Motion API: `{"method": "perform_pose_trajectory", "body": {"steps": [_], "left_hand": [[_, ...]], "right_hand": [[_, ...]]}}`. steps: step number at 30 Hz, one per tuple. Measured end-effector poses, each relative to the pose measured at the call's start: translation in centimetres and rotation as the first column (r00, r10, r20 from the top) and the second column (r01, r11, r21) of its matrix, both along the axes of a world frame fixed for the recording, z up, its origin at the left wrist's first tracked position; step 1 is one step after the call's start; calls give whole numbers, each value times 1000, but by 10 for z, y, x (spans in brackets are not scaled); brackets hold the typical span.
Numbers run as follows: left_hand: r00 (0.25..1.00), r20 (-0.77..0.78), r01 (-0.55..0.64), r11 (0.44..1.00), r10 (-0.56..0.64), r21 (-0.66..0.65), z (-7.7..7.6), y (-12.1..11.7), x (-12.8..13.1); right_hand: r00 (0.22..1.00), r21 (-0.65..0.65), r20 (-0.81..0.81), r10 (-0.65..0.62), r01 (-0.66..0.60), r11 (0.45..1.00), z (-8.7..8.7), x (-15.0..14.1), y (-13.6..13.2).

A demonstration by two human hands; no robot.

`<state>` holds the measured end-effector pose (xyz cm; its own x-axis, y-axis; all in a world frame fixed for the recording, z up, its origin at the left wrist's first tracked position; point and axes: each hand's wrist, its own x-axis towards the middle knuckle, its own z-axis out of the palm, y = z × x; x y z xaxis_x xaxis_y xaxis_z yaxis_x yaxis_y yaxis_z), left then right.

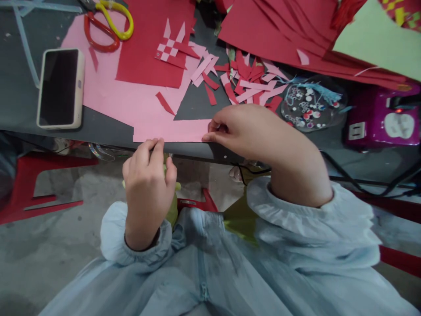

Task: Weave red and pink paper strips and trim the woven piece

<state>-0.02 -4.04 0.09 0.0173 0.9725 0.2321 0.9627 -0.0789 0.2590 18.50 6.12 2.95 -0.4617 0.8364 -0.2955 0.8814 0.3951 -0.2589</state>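
Observation:
A pink paper sheet [131, 101] lies on the dark table [19, 96], its near strip reaching the table's front edge. My left hand [148, 184] pinches the near left corner of that strip at the edge. My right hand [243, 129] pinches the strip's right end between thumb and fingers. A red sheet [148, 48] lies on the pink one, with a small woven red-and-pink square [171, 48] on it. Loose red and pink paper strips [243, 79] lie scattered just beyond my right hand.
A phone [61, 87] lies at the left. Red and yellow scissors [108, 22] lie at the back left. A clear dish of beads [309, 107] and a purple box [384, 120] stand at the right, with stacked red sheets [296, 26] behind. Black cables [362, 180] hang below the table edge.

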Motion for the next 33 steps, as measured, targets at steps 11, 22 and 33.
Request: {"method": "perform_pose_trajectory", "body": {"steps": [11, 22, 33], "left_hand": [[999, -21, -27, 998, 26, -60, 3, -2, 1], [999, -41, -24, 995, 20, -97, 4, -1, 0], [999, -44, -33, 993, 28, -117, 5, -1, 1]], "right_hand": [[1000, 8, 8, -10, 10, 1000, 0, -2, -1], [999, 5, 44, -15, 15, 1000, 3, -4, -2], [997, 31, 73, -8, 6, 999, 1, -4, -3]]}}
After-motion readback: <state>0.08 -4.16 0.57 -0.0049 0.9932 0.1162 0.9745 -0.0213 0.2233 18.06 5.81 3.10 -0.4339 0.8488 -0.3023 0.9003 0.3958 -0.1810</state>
